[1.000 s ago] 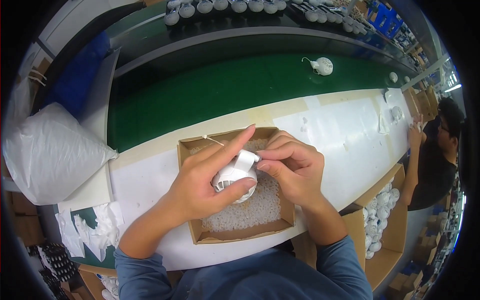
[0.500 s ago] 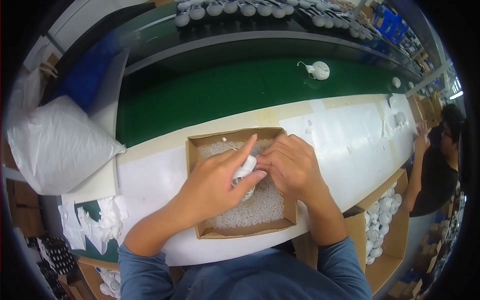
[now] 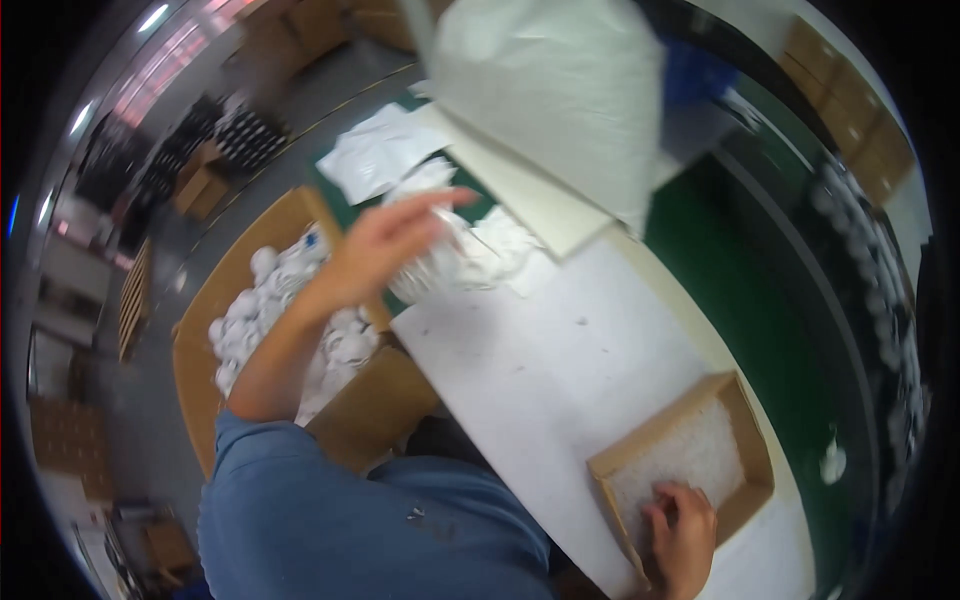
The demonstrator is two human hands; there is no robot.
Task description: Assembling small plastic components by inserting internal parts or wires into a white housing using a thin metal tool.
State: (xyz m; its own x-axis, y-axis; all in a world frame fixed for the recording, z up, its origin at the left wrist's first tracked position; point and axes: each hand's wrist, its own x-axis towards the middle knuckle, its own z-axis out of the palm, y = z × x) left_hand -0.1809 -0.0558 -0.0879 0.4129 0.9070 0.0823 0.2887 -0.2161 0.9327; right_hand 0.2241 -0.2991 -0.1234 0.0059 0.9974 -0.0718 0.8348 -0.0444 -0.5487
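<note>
My left hand (image 3: 385, 245) reaches out to the left, blurred, with its index finger stretched. Its thumb and other fingers seem closed around a white slotted round housing (image 3: 428, 268), smeared by motion above crumpled white sheets (image 3: 500, 248). My right hand (image 3: 687, 530) is at the near side of a shallow cardboard box (image 3: 755, 455). Its fingers are bent and apart from the thumb, tips close to a layer of small translucent pieces (image 3: 690, 450). Nothing shows between these fingers.
On my left a large carton (image 3: 190, 350) holds many white round housings (image 3: 250, 310). A stuffed white bag (image 3: 550, 90) stands on a pale board beyond the white tabletop (image 3: 530, 350). A green belt (image 3: 740, 260) runs along the far side, with one white housing (image 3: 832, 462) on it.
My view has swung left. My hands have parted: the left has moved from above the box toward the left carton with the housing, and the right has lowered to the small pieces.
</note>
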